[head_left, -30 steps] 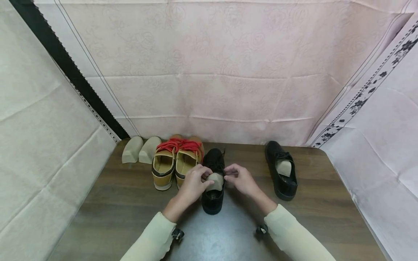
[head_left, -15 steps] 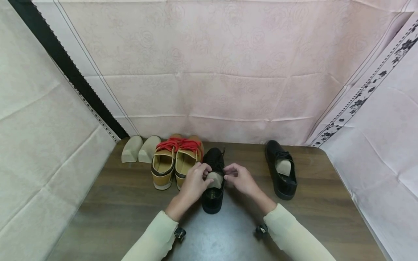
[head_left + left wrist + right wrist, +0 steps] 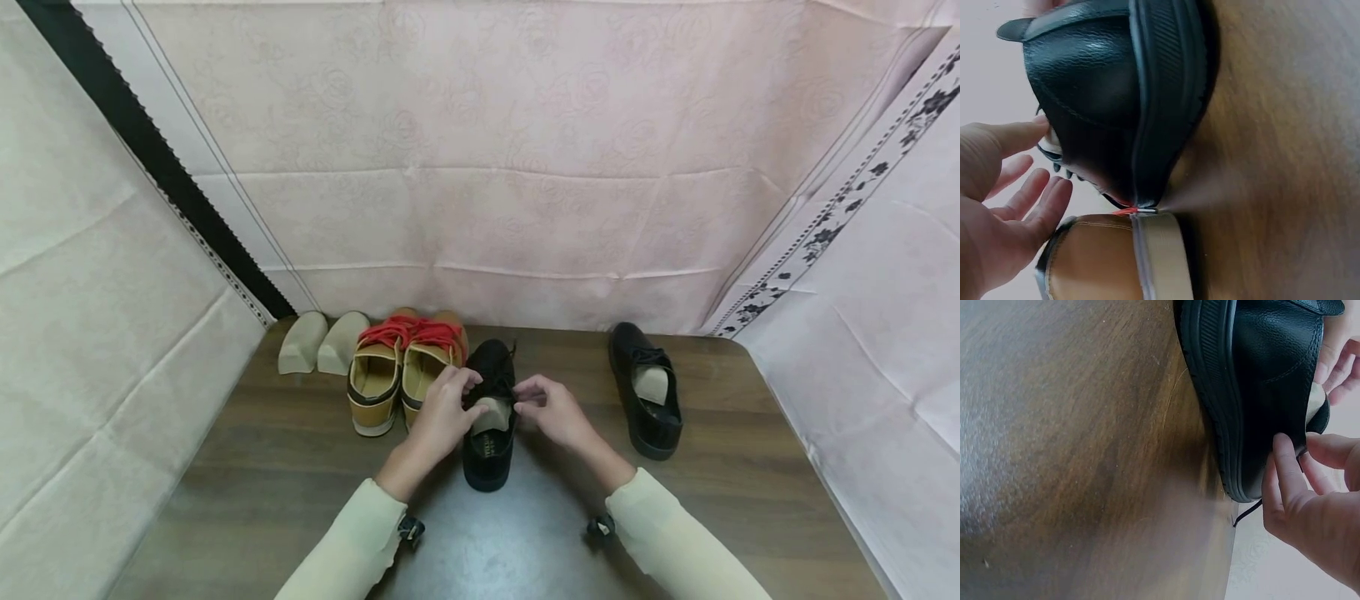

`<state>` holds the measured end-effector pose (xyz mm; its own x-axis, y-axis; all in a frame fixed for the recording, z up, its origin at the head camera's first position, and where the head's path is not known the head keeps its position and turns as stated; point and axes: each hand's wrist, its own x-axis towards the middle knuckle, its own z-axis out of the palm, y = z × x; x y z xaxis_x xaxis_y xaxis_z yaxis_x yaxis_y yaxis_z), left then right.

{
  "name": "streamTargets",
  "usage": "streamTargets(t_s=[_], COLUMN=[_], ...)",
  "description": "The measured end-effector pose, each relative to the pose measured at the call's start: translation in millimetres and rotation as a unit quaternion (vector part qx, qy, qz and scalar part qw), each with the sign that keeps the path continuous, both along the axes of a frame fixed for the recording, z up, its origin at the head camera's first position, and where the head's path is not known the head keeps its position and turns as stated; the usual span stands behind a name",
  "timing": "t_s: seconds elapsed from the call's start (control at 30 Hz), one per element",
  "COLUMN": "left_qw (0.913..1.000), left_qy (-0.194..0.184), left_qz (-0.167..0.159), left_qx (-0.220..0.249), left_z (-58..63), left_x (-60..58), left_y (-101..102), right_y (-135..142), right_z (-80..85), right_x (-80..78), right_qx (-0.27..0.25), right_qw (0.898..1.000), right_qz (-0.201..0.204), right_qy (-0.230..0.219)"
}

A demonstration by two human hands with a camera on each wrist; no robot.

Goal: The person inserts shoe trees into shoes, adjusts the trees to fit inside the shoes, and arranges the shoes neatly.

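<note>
A black lace-up shoe (image 3: 489, 467) stands in front of me, toe toward the back wall. Inside its opening sits a cream, toe-shaped shoe insert (image 3: 492, 416). My left hand (image 3: 441, 408) is at the shoe's left side. Its thumb (image 3: 1022, 134) reaches to the insert, while the other fingers are spread in the air. On the opposite side, my right hand (image 3: 553, 412) pinches the edge of the shoe's opening, thumb at the rim and fingers against the outer side, as the right wrist view shows. Most of the insert is hidden under the laces and tongue.
Left of the shoe stand tan shoes (image 3: 375, 408) with red laces, close beside it. Beyond them, two cream inserts (image 3: 303, 343) lie at the back left. Another black shoe (image 3: 647, 392) holding an insert stands at the right on the wooden tabletop (image 3: 720, 500).
The insert has slid slightly forward into the shoe, uncovering more of the insole lettering. My left fingers have opened and shifted a little forward and left. My right hand stays put.
</note>
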<state>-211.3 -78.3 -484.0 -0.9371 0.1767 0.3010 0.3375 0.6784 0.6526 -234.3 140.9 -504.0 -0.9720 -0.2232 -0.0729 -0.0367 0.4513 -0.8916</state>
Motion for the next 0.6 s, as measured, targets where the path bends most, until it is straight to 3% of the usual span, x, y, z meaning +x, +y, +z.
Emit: streamTargets(t_s=[0.6], left_qw=[0.9985], left_qy=[0.003], left_qz=[0.015], left_qx=[-0.053], left_z=[-2.4], left_x=[-9.3], left_y=[6.9], right_y=[0.3], right_z=[3.9], right_x=[1.3], right_qx=[0.019], right_qw=[1.0], right_qz=[0.008], right_qy=[0.003])
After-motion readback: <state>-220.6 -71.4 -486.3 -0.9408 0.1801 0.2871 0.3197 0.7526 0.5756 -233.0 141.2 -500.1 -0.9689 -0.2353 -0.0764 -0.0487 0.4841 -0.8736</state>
